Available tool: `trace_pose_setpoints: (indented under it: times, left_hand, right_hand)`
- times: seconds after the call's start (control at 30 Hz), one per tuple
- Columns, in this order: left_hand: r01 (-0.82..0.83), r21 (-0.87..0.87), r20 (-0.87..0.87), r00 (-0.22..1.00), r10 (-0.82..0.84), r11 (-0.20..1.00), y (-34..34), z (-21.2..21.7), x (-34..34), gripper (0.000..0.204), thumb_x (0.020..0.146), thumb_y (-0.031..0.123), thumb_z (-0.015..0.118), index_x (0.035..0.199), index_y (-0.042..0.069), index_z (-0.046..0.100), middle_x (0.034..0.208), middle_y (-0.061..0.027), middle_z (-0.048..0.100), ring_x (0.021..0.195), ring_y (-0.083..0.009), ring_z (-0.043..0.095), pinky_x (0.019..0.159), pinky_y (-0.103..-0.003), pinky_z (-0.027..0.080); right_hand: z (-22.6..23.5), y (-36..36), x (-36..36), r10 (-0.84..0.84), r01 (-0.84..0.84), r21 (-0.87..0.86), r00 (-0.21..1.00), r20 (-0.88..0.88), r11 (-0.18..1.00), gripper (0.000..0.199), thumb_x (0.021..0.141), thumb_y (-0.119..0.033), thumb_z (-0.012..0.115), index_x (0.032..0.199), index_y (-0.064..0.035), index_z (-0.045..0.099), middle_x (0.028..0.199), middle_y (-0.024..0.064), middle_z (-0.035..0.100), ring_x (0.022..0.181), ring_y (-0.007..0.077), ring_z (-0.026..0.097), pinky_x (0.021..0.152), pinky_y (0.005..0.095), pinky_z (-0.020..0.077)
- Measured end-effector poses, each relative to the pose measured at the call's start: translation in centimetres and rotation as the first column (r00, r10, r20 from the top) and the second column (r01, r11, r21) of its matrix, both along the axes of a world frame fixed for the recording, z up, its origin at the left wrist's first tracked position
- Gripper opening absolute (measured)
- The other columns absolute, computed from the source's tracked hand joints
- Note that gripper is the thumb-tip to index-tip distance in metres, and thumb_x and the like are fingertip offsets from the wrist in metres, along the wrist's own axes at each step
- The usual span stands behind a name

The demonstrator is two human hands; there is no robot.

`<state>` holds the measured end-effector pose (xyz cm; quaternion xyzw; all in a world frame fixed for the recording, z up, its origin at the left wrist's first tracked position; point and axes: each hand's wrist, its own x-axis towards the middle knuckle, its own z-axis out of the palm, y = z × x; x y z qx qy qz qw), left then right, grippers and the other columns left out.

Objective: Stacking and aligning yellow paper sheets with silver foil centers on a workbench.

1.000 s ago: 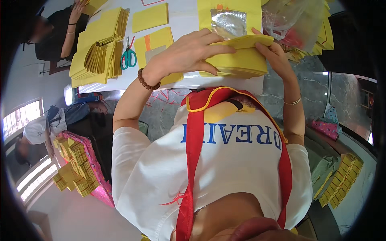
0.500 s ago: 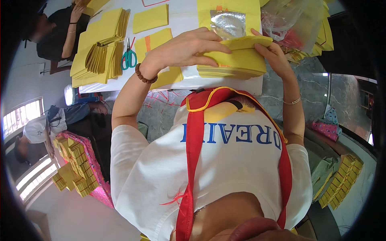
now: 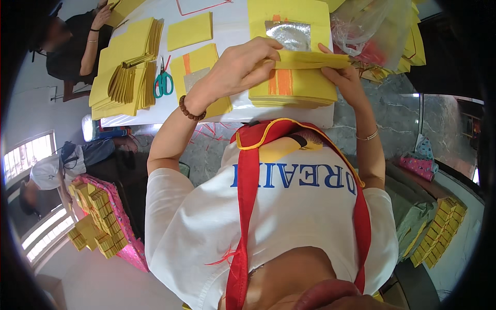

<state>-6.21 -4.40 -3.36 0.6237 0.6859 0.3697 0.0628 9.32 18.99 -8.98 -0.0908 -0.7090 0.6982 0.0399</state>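
Observation:
A yellow paper sheet with a silver foil patch [image 3: 289, 35] lies on a thick stack of yellow paper [image 3: 310, 89] at the table's near edge. Its near part is lifted and folded into a narrow band [image 3: 302, 60] running sideways. My left hand [image 3: 248, 64] is closed on the band's left end, fingers bent. At the other end, my right hand [image 3: 344, 77] grips the band, thumb in front and fingers behind. Orange marks [image 3: 280, 82] show on the stack below the fold. Left of my left hand lies another yellow sheet with foil [image 3: 195, 72].
Teal-handled scissors [image 3: 164, 84] lie left of the sheets, beside piles of folded yellow paper [image 3: 124, 77]. A clear plastic bag [image 3: 364, 26] with something red stands at right. A co-worker's hand [image 3: 102, 18] is at far left; another person [image 3: 57, 168] is below.
The lifted flap is now a flatter, straighter band, and orange marks show below it. My left hand's fingers have curled in onto its left end. The whole view has shifted slightly.

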Motion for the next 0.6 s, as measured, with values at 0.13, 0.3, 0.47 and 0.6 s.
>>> trace_pose_setpoints:
  times: [0.13, 0.3, 0.47, 0.6]
  left_hand:
    - [-0.056, 0.184, 0.352, 0.936, -0.013, 0.981, -0.5, -0.6, 0.0, 0.058, 0.072, 0.022, 0.074, 0.121, 0.007, 0.048, 0.119, -0.0095, 0.055, 0.099, -0.0228, 0.056, 0.085, -0.035, 0.044]
    - [-0.013, -0.016, 0.001, 1.0, 0.013, 1.0, -0.1, -3.0, -1.5, 0.055, 0.069, 0.009, 0.07, 0.122, 0.014, 0.054, 0.124, -0.0057, 0.053, 0.107, -0.0277, 0.049, 0.094, -0.035, 0.036]
    - [-0.101, -0.016, -0.346, 0.934, 0.09, 0.995, -0.2, -2.5, -0.3, 0.05, 0.069, -0.001, 0.059, 0.116, 0.016, 0.059, 0.118, -0.001, 0.056, 0.102, -0.0258, 0.05, 0.092, -0.036, 0.036]
    - [-0.028, 0.08, -0.445, 0.893, 0.061, 0.996, -0.8, -1.1, 0.8, 0.044, 0.071, 0.005, 0.056, 0.114, 0.016, 0.06, 0.114, -0.0023, 0.057, 0.1, -0.0242, 0.052, 0.087, -0.036, 0.041]
  right_hand:
    - [-0.6, -0.1, -0.2, 0.007, -0.004, 0.022, 0.994, -0.105, 1.0, 0.035, 0.089, -0.002, 0.048, 0.123, -0.0003, 0.052, 0.131, 0.011, 0.048, 0.119, 0.0152, 0.045, 0.095, 0.0268, 0.0388]
    - [-1.7, 0.3, -0.6, 0.103, 0.0, 0.28, 0.93, -0.353, 0.96, 0.027, 0.086, -0.006, 0.055, 0.112, -0.0028, 0.059, 0.117, 0.008, 0.059, 0.118, 0.0202, 0.047, 0.098, 0.0335, 0.0368]
    - [-0.5, 0.3, -0.4, 0.13, 0.023, 0.342, 0.9, -0.416, 0.939, 0.025, 0.079, -0.008, 0.06, 0.103, -0.0063, 0.063, 0.119, 0.0099, 0.058, 0.127, 0.0277, 0.039, 0.103, 0.04, 0.0309]
    - [3.7, -0.3, 0.5, 0.302, 0.196, 0.836, 0.87, -0.389, 0.513, 0.027, 0.076, -0.018, 0.063, 0.103, -0.0131, 0.065, 0.12, 0.0067, 0.057, 0.123, 0.0305, 0.043, 0.104, 0.0444, 0.0295]
